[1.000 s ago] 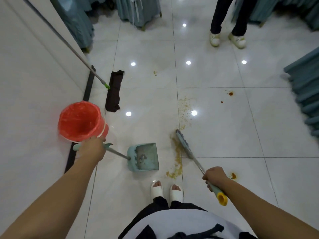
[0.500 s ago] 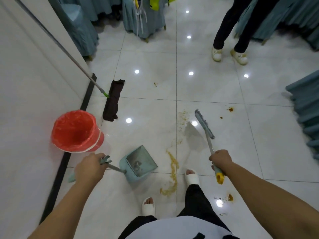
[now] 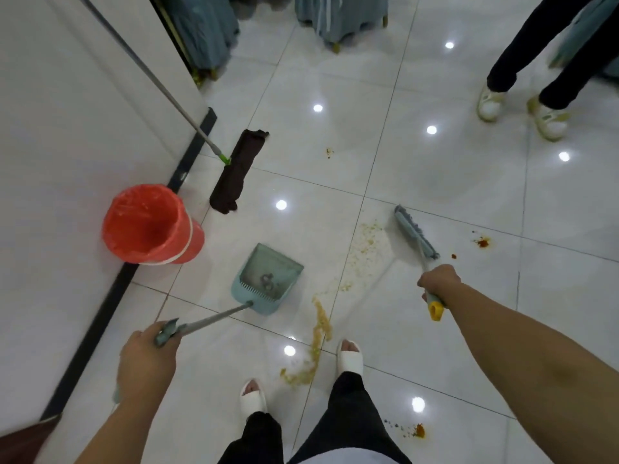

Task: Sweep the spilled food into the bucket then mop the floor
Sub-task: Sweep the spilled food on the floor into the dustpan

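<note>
My left hand [image 3: 147,360] grips the long handle of a pale blue dustpan [image 3: 268,279], which rests on the white tile floor with some debris in it. My right hand [image 3: 438,283] holds the yellow-ended handle of a grey-blue broom [image 3: 416,236], its head set down just right of a scatter of yellowish spilled food [image 3: 366,244]. A thicker smear of food [image 3: 320,333] runs between dustpan and my feet. A red bucket [image 3: 150,226] lined with a red bag stands by the wall at left. A mop [image 3: 239,172] with a dark cloth head leans on the wall.
Red-orange spots [image 3: 482,242] lie right of the broom, more crumbs [image 3: 418,430] at lower right and a speck [image 3: 329,152] farther off. Another person's legs and white shoes [image 3: 522,108] stand at upper right. Teal draped furniture [image 3: 338,15] lines the back. A white wall [image 3: 67,112] fills the left.
I have stepped forward. The broom came down from its raised position onto the floor beside the food scatter. The dustpan turned and sits nearer the bucket.
</note>
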